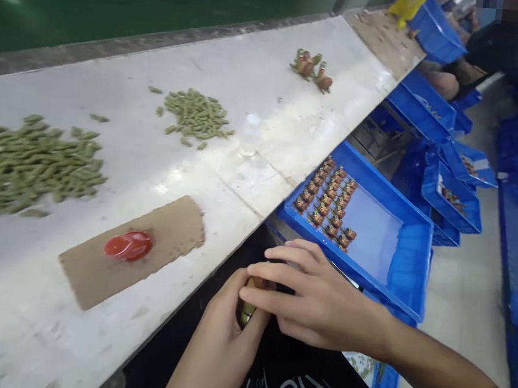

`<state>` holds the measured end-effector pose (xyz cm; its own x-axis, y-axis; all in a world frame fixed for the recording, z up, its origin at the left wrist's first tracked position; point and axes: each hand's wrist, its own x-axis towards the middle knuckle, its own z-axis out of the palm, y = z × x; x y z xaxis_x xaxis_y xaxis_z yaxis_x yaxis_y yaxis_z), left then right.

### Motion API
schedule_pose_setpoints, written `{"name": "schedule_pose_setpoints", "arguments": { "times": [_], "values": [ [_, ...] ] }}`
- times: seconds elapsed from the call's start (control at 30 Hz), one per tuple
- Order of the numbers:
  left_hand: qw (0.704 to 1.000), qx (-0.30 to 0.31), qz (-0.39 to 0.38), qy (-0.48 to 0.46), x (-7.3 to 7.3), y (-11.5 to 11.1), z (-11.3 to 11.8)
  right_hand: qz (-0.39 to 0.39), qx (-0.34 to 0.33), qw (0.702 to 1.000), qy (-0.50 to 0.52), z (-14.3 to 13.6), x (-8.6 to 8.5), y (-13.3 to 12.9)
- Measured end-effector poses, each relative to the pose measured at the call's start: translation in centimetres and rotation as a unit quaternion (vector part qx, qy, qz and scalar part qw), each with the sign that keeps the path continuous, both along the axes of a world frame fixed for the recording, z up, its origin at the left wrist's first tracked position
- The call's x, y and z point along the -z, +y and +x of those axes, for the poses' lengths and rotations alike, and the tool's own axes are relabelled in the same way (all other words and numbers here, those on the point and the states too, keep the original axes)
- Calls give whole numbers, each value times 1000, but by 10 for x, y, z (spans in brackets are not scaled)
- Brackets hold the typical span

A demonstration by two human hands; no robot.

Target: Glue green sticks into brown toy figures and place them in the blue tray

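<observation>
My left hand and my right hand meet in front of my body, just off the table's near edge. Together they close around a small painted figure, mostly hidden by the fingers; only a brown and green bit shows. My right fingers lie across the top of it. To the right a blue tray holds rows of several similar small brown and green figures. On the white table lie two heaps of small green parts.
A red round lid rests on a brown cardboard sheet near the table's front edge. A few assembled figures stand far back. More blue trays line the right side, where another person sits at the top right.
</observation>
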<state>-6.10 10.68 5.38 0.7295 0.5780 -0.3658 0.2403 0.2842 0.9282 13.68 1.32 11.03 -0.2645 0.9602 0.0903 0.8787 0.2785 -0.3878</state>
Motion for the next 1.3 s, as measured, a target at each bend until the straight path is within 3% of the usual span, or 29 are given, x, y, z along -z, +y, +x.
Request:
{"name": "schedule_pose_setpoints", "arguments": {
  "times": [0.2, 0.27, 0.33, 0.4, 0.47, 0.57, 0.63, 0.73, 0.93, 1.13, 1.3],
  "values": [
    [995, 92, -42, 25, 22, 0, 42, -67, 62, 996, 19, 10, 32, -17],
    [994, 99, -26, 43, 30, -3, 47, -64, 86, 993, 41, 21, 40, -24],
    [994, 84, 6, 64, 36, -5, 46, -74, 156, 983, 64, 43, 47, -33],
    [996, 54, 26, 71, 40, -6, 39, -99, 292, 949, 63, 79, 57, -45],
    [997, 29, 13, 71, 40, -6, 30, -121, 440, 889, 28, 125, 70, -60],
    [997, 7, 7, 83, 40, -5, 16, -149, 550, 821, -20, 194, 95, -84],
    [995, -4, 27, 92, 40, -5, 9, -186, 588, 786, -42, 228, 112, -96],
    [992, -21, 38, 116, 43, -6, 2, -242, 604, 757, -67, 256, 136, -106],
    [987, -60, 39, 142, 50, -8, -13, -316, 595, 733, -94, 274, 167, -111],
    [984, -81, 24, 155, 64, -6, -24, -351, 588, 722, -101, 280, 175, -111],
    [987, -78, 31, 140, 67, -5, -23, -347, 590, 722, -101, 276, 173, -109]
  ]
}}
